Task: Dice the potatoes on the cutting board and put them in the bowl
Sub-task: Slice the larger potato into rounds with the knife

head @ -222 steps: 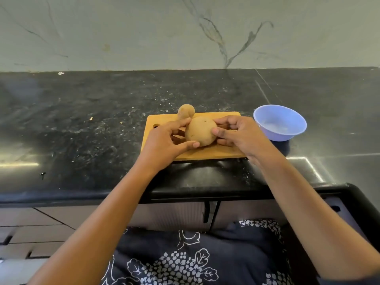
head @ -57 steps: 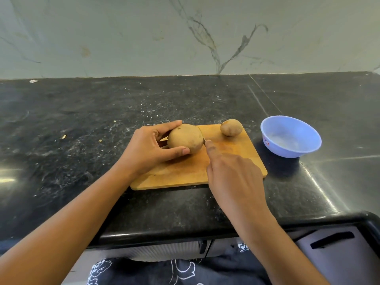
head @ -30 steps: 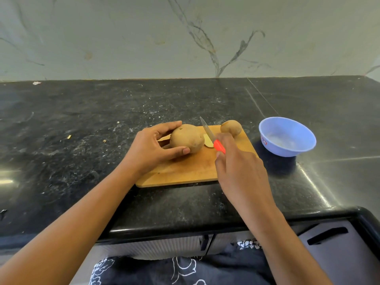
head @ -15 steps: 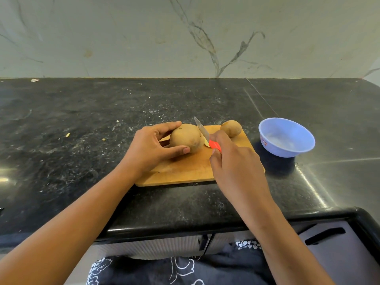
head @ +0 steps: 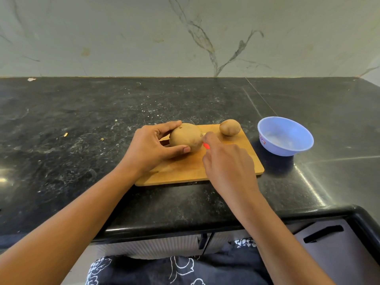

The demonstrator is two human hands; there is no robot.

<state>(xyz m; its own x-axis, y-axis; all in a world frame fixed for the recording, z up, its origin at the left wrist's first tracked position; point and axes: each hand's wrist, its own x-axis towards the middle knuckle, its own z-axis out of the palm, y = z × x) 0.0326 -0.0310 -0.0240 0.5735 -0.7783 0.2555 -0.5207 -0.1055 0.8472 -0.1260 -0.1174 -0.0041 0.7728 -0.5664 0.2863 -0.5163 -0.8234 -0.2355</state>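
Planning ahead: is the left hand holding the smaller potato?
No, the left hand grips the larger potato; the smaller potato lies apart on the cutting board.

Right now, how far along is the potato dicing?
Barely started. Done: nothing diced shows on the cutting board, and the blue bowl shows no potato pieces. In hand: the left hand grips the larger potato while the right hand holds the red-handled knife at its right end; the blade is hidden. Left: dicing that potato, the smaller potato lying whole at the board's far right, and filling the bowl.
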